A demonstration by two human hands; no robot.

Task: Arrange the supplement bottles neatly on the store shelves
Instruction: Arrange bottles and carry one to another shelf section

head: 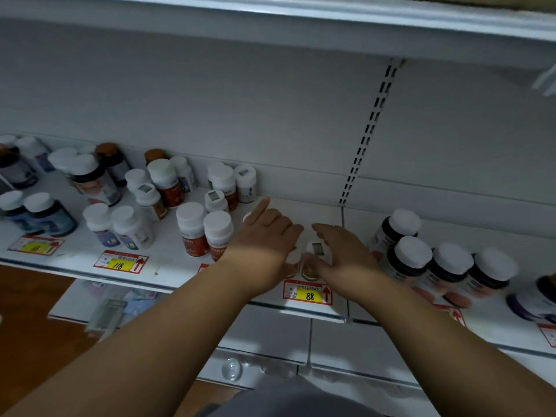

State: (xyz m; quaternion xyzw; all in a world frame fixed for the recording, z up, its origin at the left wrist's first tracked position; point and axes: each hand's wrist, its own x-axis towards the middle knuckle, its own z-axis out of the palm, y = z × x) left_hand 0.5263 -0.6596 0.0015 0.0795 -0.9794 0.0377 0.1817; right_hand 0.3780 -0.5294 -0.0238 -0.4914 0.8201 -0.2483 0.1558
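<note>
Several white-capped supplement bottles stand on the white shelf [307, 212]. At the middle front, a small amber bottle [314, 257] with a barcode sticker on its cap stands above the "88" price tag [307, 293]. My right hand [346, 254] holds that bottle, fingers over its cap and thumb low on its side. My left hand [267, 236] lies over a second small bottle [292, 260] just to the left, index finger stretched toward the shelf's back. That hand hides most of the second bottle. Another white cap [246, 218] peeks out at the left hand's far side.
Red-labelled bottles [204, 233] stand close to my left wrist, with more mixed bottles [93, 179] further left. Dark bottles [427, 266] crowd the right section beyond the slotted upright [367, 136]. An upper shelf [270, 22] overhangs. A lower shelf [301, 341] sits below.
</note>
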